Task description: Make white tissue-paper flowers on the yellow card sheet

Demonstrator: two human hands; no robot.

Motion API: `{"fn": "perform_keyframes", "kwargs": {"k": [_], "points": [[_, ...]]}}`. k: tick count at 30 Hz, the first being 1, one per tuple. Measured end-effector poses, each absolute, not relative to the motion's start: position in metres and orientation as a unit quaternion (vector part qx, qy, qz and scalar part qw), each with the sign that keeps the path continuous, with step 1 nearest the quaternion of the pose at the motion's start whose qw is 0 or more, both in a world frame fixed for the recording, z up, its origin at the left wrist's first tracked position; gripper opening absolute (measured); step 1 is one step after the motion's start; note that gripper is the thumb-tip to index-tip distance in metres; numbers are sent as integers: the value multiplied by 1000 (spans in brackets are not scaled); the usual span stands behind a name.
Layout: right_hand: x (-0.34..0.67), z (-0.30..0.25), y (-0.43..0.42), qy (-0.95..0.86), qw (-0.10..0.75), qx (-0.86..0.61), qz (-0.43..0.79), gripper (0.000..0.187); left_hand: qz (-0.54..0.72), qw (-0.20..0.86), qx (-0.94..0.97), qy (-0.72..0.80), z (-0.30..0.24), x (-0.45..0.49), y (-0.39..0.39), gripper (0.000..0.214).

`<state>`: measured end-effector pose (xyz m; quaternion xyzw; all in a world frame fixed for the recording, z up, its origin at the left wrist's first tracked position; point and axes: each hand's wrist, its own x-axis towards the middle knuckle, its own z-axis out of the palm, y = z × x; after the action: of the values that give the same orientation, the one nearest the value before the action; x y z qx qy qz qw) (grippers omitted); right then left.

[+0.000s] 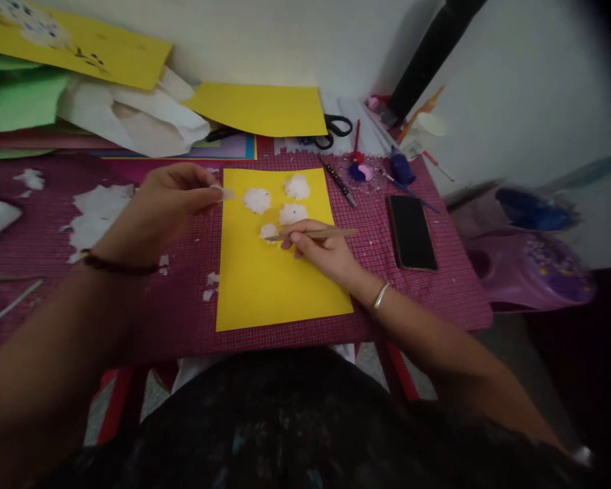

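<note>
A yellow paper sheet [275, 285] lies on the red checked table cover [438, 285]. Several white fluffy tissue tufts [257, 200] sit on the sheet's upper part. My right hand [322, 251] rests on the sheet, fingers closed around a thin wooden stick [330, 233] whose tip touches the lowest white tuft [269, 231]. My left hand [155, 207] hovers at the sheet's upper left edge, pinching a small pale scrap of tissue [227, 193] between thumb and fingers.
A black phone [411, 231] lies right of the sheet. Scissors [333, 129], pens and small blue and pink bits lie at the back right. Torn white tissue [96, 214] is on the left; yellow, green and white paper sheets are piled behind. Purple slippers are on the floor at right.
</note>
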<state>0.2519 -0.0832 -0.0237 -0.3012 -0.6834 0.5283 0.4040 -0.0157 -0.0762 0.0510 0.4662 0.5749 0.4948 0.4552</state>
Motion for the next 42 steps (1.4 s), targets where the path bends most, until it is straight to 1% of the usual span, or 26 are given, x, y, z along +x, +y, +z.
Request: {"fn": "perform_keyframes", "kwargs": {"k": [3, 6, 8, 11, 13, 17, 22, 26, 31, 36, 42], "points": [[257, -22, -90, -750, 372, -290, 464, 30, 520, 523, 429, 522, 32, -5, -55, 18], [258, -21, -94, -799, 358, -277, 397, 26, 523, 564, 382, 513, 16, -8, -53, 18], [258, -22, -95, -813, 357, -278, 365, 26, 508, 576, 371, 521, 8, -11, -58, 18], [257, -24, -95, -818, 364, -285, 343, 26, 490, 564, 396, 534, 4, -11, -63, 18], [257, -25, -94, -810, 377, -297, 338, 26, 480, 548, 418, 543, 3, -9, -64, 18], [257, -27, -90, -785, 394, -331, 344, 26, 447, 545, 436, 560, 3, -8, -63, 27], [257, -26, -90, -773, 397, -349, 350, 23, 377, 530, 507, 565, 0, -14, -64, 18], [258, -22, -93, -768, 400, -337, 370, 25, 352, 506, 535, 578, 2, -14, -65, 16], [255, -20, -93, -798, 376, -299, 363, 27, 328, 495, 563, 575, 4, -15, -67, 18], [253, -24, -91, -803, 358, -325, 347, 29, 337, 513, 575, 541, 0, -18, -67, 21], [254, -22, -92, -778, 377, -338, 371, 24, 256, 497, 639, 529, 7, -9, -70, 21]]}}
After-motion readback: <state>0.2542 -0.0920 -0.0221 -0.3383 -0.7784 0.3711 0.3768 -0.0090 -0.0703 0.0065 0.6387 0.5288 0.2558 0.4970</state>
